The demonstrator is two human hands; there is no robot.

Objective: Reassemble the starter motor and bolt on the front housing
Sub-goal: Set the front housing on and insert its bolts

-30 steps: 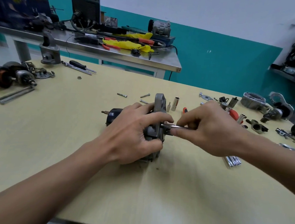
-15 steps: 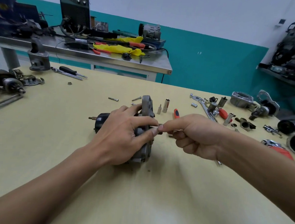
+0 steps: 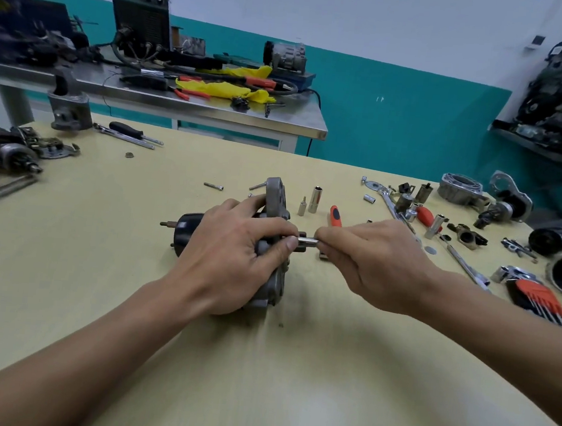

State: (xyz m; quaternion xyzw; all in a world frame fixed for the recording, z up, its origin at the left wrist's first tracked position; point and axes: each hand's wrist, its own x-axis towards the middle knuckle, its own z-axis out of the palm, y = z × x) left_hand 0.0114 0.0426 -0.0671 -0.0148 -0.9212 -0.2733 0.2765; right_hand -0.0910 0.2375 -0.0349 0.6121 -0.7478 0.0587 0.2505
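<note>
Starter motor (image 3: 188,228) lies on side on table (image 3: 98,264), grey front housing (image 3: 276,195) upright at its end. Left hand (image 3: 234,259) wraps front housing, fingers curled tight. Right hand (image 3: 380,262) pinches slim metal shaft (image 3: 308,240) at housing face; possibly bolt or driver bit. Assembly likely heavy, rigid metal, round body apt to roll. Best gripped at housing flange.

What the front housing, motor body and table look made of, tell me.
Front housing: likely cast aluminium, judging by its dull grey, rough matte surface.
Motor body: probably painted steel, from the smooth black coat with a slight sheen.
Table: looks like wood laminate, being pale yellow, smooth and even.
</note>
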